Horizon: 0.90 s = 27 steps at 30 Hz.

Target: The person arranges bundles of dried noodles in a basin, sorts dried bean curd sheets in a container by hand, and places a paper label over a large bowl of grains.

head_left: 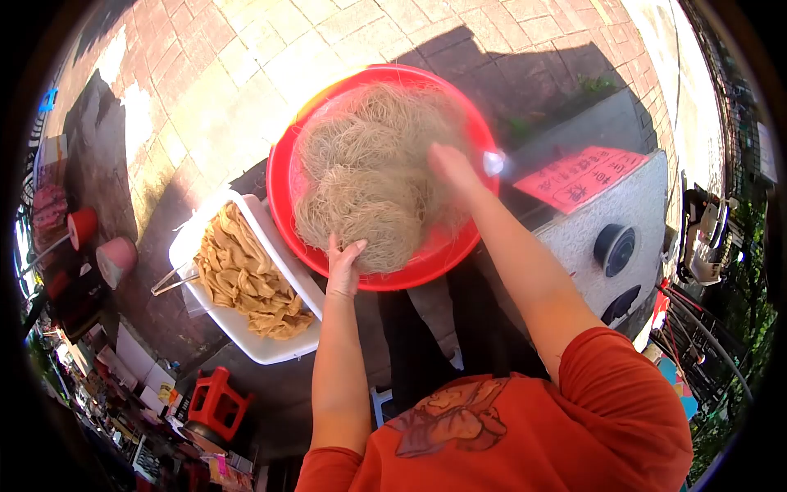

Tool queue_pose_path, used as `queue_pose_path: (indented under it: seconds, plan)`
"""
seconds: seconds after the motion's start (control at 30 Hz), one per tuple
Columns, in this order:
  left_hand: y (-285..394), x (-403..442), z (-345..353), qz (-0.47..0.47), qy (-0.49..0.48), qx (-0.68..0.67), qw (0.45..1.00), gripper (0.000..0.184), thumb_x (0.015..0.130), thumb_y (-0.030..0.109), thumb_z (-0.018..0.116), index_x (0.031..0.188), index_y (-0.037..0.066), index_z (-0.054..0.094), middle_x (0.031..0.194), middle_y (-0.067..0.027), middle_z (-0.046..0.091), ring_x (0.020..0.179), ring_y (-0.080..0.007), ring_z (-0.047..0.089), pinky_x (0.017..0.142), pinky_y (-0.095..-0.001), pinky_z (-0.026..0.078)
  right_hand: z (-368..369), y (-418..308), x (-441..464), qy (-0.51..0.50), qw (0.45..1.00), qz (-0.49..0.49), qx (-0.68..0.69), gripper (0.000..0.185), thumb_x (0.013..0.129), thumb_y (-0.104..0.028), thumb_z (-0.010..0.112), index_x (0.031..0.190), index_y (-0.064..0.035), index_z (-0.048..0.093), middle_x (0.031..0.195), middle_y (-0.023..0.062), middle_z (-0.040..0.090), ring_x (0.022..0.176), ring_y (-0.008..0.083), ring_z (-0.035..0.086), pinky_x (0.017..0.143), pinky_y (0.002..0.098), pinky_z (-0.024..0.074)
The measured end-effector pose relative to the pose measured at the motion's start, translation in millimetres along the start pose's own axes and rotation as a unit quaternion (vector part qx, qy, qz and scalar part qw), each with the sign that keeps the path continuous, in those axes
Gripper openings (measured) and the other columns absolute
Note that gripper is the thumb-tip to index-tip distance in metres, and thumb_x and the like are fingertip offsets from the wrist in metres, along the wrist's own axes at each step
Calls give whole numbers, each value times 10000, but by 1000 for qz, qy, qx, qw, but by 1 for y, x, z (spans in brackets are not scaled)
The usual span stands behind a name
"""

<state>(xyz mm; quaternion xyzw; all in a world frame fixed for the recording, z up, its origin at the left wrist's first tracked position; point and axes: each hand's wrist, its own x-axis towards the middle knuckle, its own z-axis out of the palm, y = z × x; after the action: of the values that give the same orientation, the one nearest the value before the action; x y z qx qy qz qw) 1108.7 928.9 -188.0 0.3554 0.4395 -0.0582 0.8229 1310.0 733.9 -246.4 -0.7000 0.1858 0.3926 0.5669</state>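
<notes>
A large heap of thin, pale tan vermicelli (369, 213) fills the round red basin (281, 176) in front of my body. My left hand (344, 269) is at the near left edge of the heap, its thumb lying over the strands and some fingers tucked out of sight among them. On the right side of the heap, my right hand (452, 170) is smeared by motion. Its fingers are too blurred to make out, and the strands beside it are blurred too.
Left of the basin stands a white tub (283, 358) of folded brown pieces (246, 279) with metal tongs (174, 283). A pink handwritten sign (578, 176) lies on a grey box (648, 205) at the right. A red stool (220, 403) stands lower left.
</notes>
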Motion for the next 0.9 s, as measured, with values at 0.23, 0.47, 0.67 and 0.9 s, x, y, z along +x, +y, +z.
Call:
queue_pose_path:
  seconds: [0.23,0.47,0.67,0.9]
  plan:
    - [29,-12,17,-8,-13,-45,999,796,696,59,657,1383,72,256,1227,-131,498,1119,-269,491,946,-441,413,63,-7,-53,26,941,-146,-304,414,880,-452,489,1009,-75,601,1052,132,561,1042,301,452,930,396,340]
    - [58,-54,0,95,-87,-129,983,691,697,181,662,1305,7,384,1200,-142,526,1118,-290,514,943,-428,439,57,-80,-117,-36,918,-291,-269,365,865,-427,510,1036,-120,609,1073,120,550,990,336,430,937,415,321]
    - [28,24,-5,-13,37,-59,997,644,721,211,675,1276,26,407,1180,-116,538,1078,-264,524,927,-416,440,53,-2,-42,109,981,-159,32,350,839,-271,582,1090,-27,583,1010,175,609,967,313,563,885,395,418]
    - [17,11,-4,1,30,-35,999,627,725,144,632,1295,53,388,1180,-101,536,1074,-271,516,923,-437,435,-5,172,2,273,951,81,120,534,789,-293,675,1186,13,492,1256,140,506,1163,258,469,937,380,401]
